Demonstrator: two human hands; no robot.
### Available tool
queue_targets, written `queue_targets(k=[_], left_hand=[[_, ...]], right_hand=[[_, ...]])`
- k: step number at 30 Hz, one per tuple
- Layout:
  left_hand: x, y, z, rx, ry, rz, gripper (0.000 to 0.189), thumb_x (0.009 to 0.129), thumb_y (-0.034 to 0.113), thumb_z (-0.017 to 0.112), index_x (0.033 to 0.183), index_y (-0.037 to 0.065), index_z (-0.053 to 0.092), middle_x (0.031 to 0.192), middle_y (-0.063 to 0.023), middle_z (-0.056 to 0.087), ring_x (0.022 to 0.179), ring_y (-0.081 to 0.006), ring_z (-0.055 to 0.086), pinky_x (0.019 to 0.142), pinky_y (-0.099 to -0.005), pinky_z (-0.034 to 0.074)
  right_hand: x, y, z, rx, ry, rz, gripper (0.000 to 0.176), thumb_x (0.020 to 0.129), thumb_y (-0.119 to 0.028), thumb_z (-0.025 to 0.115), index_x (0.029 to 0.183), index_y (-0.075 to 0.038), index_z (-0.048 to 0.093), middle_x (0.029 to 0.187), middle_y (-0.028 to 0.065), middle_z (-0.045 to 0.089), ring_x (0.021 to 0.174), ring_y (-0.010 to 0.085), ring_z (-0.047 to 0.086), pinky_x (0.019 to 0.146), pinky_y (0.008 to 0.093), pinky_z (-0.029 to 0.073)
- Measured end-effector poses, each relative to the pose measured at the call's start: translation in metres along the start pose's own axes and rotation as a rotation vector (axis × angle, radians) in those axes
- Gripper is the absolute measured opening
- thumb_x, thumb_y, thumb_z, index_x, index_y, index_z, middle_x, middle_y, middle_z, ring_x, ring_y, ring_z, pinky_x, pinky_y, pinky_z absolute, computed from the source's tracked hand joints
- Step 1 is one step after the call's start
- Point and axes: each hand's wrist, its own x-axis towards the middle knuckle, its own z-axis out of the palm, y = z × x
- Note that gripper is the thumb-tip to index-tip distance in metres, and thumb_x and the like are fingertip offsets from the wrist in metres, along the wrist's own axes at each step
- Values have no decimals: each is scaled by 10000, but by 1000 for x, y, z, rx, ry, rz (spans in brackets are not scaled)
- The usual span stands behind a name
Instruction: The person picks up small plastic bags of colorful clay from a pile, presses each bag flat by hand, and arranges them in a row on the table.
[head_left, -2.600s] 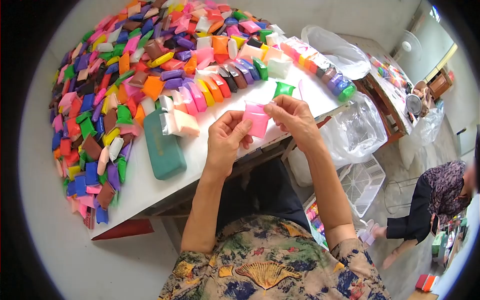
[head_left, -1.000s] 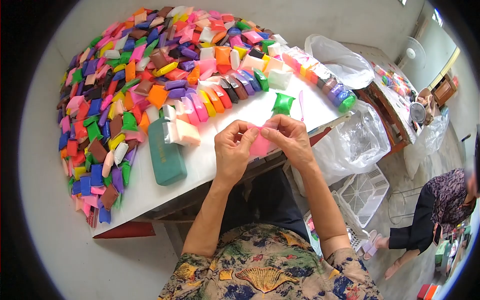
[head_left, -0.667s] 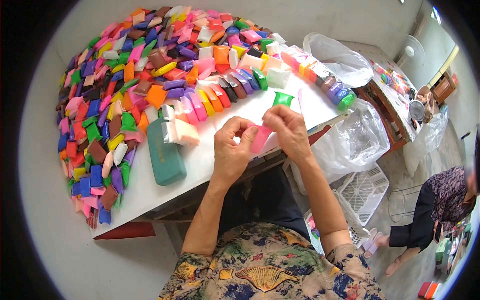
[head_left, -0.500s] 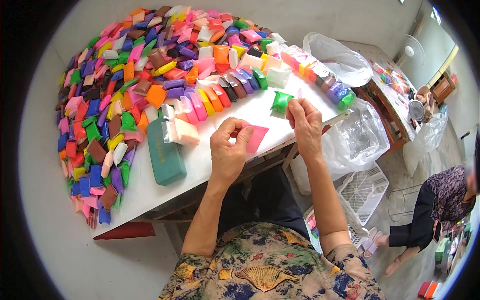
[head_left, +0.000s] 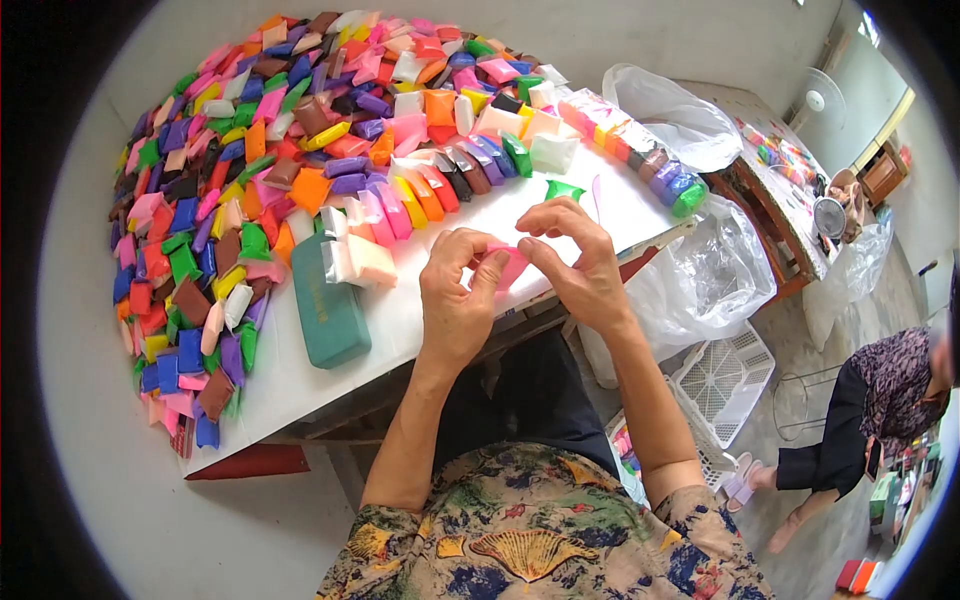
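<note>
My left hand (head_left: 460, 285) pinches a pink packet (head_left: 512, 268) between thumb and fingers, just past the front edge of the white table (head_left: 420, 328). On the packet's right side is my right hand (head_left: 575, 260), its thumb and fingers parted close to the packet's upper corner. A green packet (head_left: 565, 190) lies behind my right hand, partly covered by it. Beside it is a thin pink strip (head_left: 597, 198). A row of upright coloured packets (head_left: 425, 190) curves across the table behind my hands. The teal case (head_left: 330, 305) lies left of my left hand.
A large heap of coloured packets (head_left: 230, 200) covers the table's left and back. A clear wrapped roll of packets (head_left: 640, 150) lies at the right. Plastic bags (head_left: 715, 260) hang beyond the edge, above a white basket (head_left: 722, 385). Another person (head_left: 850, 420) is at the far right.
My right hand has moved left and down from beside the green packet to the pink packet, and its fingers have spread. The thin pink strip now lies on the table.
</note>
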Motion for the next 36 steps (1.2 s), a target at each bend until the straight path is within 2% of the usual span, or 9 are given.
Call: queue_targets(k=[1, 4, 7, 8, 13, 19, 23, 28, 36], left_hand=[[0, 1, 0, 18, 1, 14, 70, 873, 29, 692, 911, 0, 641, 858, -91, 626, 815, -240, 578, 708, -342, 480], [4, -5, 0, 260, 76, 353, 107, 819, 24, 712, 911, 17, 657, 878, -81, 634, 832, -280, 576, 732, -370, 480], [-3, -5, 0, 571, 48, 531, 165, 769, 37, 723, 922, 27, 665, 956, -72, 640, 885, -291, 575, 782, -387, 468], [-6, -5, 0, 589, -6, 506, 179, 765, 47, 735, 930, 27, 668, 975, -70, 646, 905, -291, 576, 800, -392, 466], [-23, -4, -3, 583, -209, 358, 261, 733, 113, 790, 947, 32, 664, 1091, -87, 639, 1010, -309, 568, 883, -425, 446], [-31, -9, 5, 514, -129, 291, 265, 741, 161, 777, 912, 23, 629, 1184, -158, 584, 1179, -367, 526, 976, -485, 412], [-34, -10, 7, 485, -124, 252, 224, 751, 109, 763, 886, 19, 608, 1180, -174, 594, 1184, -376, 531, 988, -478, 422], [-31, -6, 4, 422, -131, 208, 179, 760, 49, 740, 865, 17, 599, 1184, -182, 612, 1154, -379, 553, 976, -461, 441], [-30, -5, 2, 397, -160, 178, 161, 759, 35, 690, 812, 8, 540, 1167, -207, 592, 1162, -397, 537, 984, -475, 431]], right_hand=[[0, 3, 1, -9, -28, -25, 73, 887, -55, 680, 939, -4, 669, 928, 93, 654, 872, 189, 634, 731, 284, 483], [-2, 3, 6, -12, 195, -29, 59, 892, -41, 672, 935, -1, 672, 895, 93, 651, 825, 177, 635, 700, 283, 487], [-11, -3, -5, -125, 344, 204, 59, 901, -48, 671, 927, 5, 672, 832, 72, 656, 746, 137, 628, 646, 271, 484], [-18, -2, -7, -48, 339, 289, 69, 909, -50, 662, 914, 19, 666, 754, 56, 660, 669, 102, 609, 602, 263, 475], [-65, -8, -5, 11, 208, 469, 88, 912, -47, 646, 910, 40, 658, 709, 56, 665, 635, 90, 601, 592, 258, 476], [-80, -9, 8, 111, 173, 601, 93, 917, -47, 644, 903, 44, 654, 718, 50, 665, 663, 81, 611, 618, 249, 491], [-85, -3, 15, 173, 141, 579, 103, 931, -61, 640, 911, 38, 659, 719, 36, 660, 651, 73, 602, 598, 243, 488], [-81, -9, 16, 248, 141, 657, 151, 959, -117, 633, 918, 25, 664, 715, 33, 657, 610, 53, 575, 527, 221, 453], [-71, -14, 19, 347, 162, 720, 215, 976, -176, 645, 901, 25, 666, 662, 26, 641, 517, 51, 540, 459, 208, 417]])
